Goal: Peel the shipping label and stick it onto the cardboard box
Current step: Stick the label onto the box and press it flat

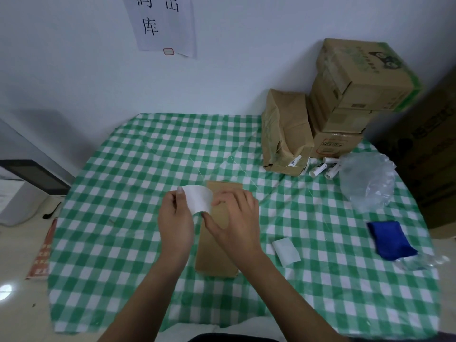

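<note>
A flat brown cardboard box (217,253) lies in the middle of the green-checked cloth. Just above its far end a curved white shipping label (199,198) is held between both hands. My left hand (175,223) pinches the label's left edge with thumb and fingers. My right hand (234,218) pinches its right edge, over the box's far half. The label's printed side is not visible.
A small white paper piece (286,251) lies right of the box, a blue cloth (391,239) further right. Clear plastic wrap (367,181), several small white tubes (323,167) and stacked cardboard boxes (345,102) stand at the back right. A grey device (24,188) sits at left.
</note>
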`<act>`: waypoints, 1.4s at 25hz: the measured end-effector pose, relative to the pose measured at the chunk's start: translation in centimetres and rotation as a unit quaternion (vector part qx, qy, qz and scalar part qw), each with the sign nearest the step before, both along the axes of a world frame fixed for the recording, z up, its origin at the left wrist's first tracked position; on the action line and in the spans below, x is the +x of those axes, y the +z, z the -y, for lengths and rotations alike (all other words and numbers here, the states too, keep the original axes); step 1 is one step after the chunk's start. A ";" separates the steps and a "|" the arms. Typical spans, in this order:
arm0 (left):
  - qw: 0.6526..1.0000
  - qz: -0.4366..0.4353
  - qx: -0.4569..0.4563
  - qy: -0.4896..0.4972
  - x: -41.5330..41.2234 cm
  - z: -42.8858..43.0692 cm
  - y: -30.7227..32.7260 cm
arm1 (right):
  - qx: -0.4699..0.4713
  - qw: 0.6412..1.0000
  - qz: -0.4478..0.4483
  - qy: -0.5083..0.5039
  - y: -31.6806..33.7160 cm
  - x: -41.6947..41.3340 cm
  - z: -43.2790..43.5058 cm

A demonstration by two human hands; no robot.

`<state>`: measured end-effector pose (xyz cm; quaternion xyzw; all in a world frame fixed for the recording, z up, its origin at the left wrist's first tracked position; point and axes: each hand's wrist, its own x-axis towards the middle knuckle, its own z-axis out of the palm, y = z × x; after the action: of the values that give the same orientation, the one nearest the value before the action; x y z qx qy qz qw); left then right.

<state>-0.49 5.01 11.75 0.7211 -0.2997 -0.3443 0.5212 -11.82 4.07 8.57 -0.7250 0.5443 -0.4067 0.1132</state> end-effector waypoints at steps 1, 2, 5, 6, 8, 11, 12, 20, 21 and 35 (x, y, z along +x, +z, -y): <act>1.000 -0.004 0.003 0.000 -0.1 -0.1 -0.1 | -0.013 1.000 0.004 -0.009 -0.1 0.0 0.0; 1.000 -0.006 0.006 0.000 -0.3 -0.1 -0.1 | -0.025 0.999 0.008 -0.018 -0.2 0.0 0.0; 1.000 -0.015 0.014 -0.003 -0.9 -0.3 -0.1 | -0.048 0.997 0.024 -0.047 -0.1 -0.2 0.0; 1.000 -0.019 0.018 -0.003 -1.1 -0.4 -0.1 | -0.051 0.997 0.028 -0.054 -0.1 -0.3 0.0; 0.999 -0.031 0.023 -0.004 -1.3 -0.4 0.0 | -0.058 0.996 0.030 -0.063 -0.3 -0.5 0.0; 0.998 -0.052 0.024 -0.011 -1.4 -0.2 0.1 | -0.044 0.996 0.022 -0.071 -0.9 -1.0 0.0; 0.998 -0.061 0.026 -0.015 -1.4 -0.1 0.1 | -0.030 0.996 0.022 -0.076 -1.1 -1.2 0.1; 0.991 -0.132 0.028 -0.016 -0.9 -0.3 -0.3 | 0.223 0.938 0.243 -0.103 -1.5 -2.9 1.3; 0.994 -0.107 0.027 -0.021 -0.4 -0.3 -0.7 | 0.267 0.919 0.269 -0.104 -1.6 -3.3 1.5; 0.960 0.034 0.211 -0.179 2.6 -1.5 -8.8 | 0.535 0.760 0.366 -0.056 -6.5 -3.5 0.1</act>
<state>2.10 6.51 2.94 0.7607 -0.3623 -0.4625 0.2761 -15.32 4.00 2.12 -0.3108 0.6297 -0.2899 0.6503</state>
